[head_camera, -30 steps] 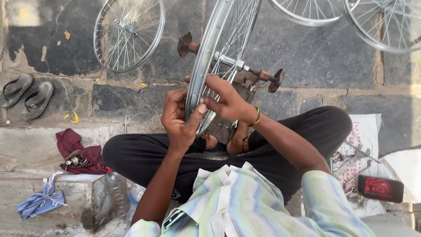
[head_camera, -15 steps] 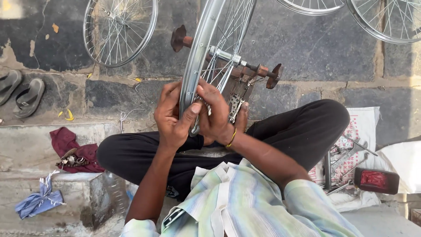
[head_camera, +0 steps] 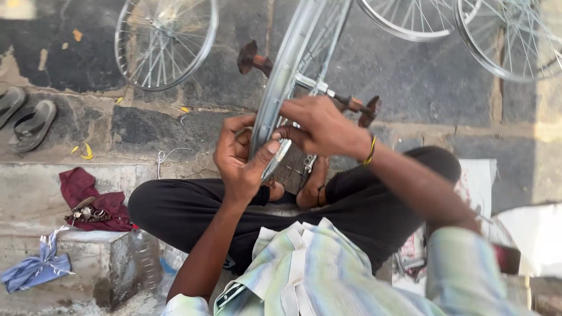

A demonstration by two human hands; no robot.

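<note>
- Leaned against a dark stone wall (head_camera: 421, 76) along the frame's top: spare spoked wheels (head_camera: 165, 41).
- Lay on pale, sunlit stone paving (head_camera: 35, 187) at left: sandals (head_camera: 26, 117), maroon cloth (head_camera: 88, 196), blue rag (head_camera: 35, 269).

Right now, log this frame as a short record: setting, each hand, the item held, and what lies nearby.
setting: person seated cross-legged on stone paving, seen from above
left hand: grips the near edge of the wheel rim
right hand: on the rim's other side, fingers among the spokes
axle: rusty, sticks out both sides of the hub
nearby: loose wheel, sandals, maroon cloth, blue cloth
</note>
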